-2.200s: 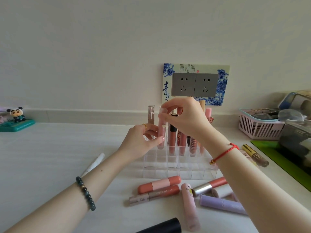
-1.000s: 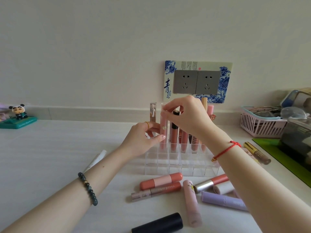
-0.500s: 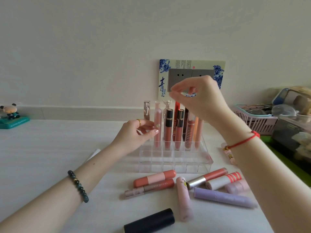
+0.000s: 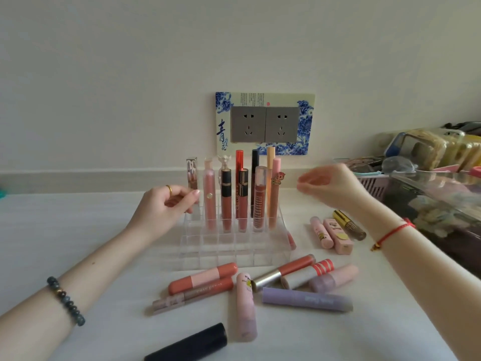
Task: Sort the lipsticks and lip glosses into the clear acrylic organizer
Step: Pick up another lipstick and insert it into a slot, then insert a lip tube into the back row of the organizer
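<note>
Standing straight up, lip glosses (image 4: 226,201) fill the back rows of the clear acrylic organizer (image 4: 234,246) on the white surface (image 4: 78,230). More tubes (image 4: 203,278) lie flat in front. Left hand (image 4: 161,212) touches its side, fingers (image 4: 191,198) curled. Right hand (image 4: 328,186) floats, loosely curled, holding nothing.

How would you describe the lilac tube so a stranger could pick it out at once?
Find the clear acrylic organizer below the wall sockets. Loose tubes lie on the table in front of it. The lilac tube lies nearest you on the right, crosswise: the only purple one, and the longest there.
</note>
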Demonstrator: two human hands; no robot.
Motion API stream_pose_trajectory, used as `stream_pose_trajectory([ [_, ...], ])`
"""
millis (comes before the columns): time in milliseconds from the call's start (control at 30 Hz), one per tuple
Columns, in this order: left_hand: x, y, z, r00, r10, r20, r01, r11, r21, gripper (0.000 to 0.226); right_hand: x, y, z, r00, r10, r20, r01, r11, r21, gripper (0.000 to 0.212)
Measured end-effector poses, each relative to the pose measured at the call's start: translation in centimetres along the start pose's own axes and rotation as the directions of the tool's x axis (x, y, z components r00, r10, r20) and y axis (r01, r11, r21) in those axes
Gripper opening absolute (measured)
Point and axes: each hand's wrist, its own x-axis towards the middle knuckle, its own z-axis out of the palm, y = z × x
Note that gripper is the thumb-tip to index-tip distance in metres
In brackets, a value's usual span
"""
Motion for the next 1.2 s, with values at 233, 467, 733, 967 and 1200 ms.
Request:
stream_pose_trajectory([
  [233, 0.0, -0.7, -0.3, 1.0, -0.023, -0.006, 0.023, 1.0, -0.001, 0.025, -0.2, 2.0, 3.7, 0.97, 0.163, 0.178, -0.132, 0.976, -0.175, 0.025],
  [467, 0.1, -0.9, -0.4, 1.0, 0.006, -0.008, -0.006, 1.0, -0.024, 0.027, 0.0, 0.4, 5.8, 0.951, 0.197, 0.238, -0.124, 0.949, -0.29, 0.035],
  [733, 0.1, -0.6, -0.3, 1.0, 0.006, -0.016, -0.006, 1.0, -0.025, 0.03, 0.1, 0.2, 5.8, 0.904, 0.321, 0.284, -0.214, 0.912, -0.349, 0.031],
  [967, 0.0, 0.2, -0.5, 0.999, 0.022, -0.026, -0.024, 0.997, -0.078, 0.031, 0.6, -0.1, 2.5, 0.897, 0.326, 0.299, -0.273, 0.94, -0.206, 0.025],
  [1200, 0.2, 1.5, -0.4, 0.996, 0.079, -0.044, -0.084, 0.989, -0.124, 0.028, -0.4, -3.3, -3.2, 0.949, 0.146, 0.28, -0.189, 0.973, 0.133, 0.024],
])
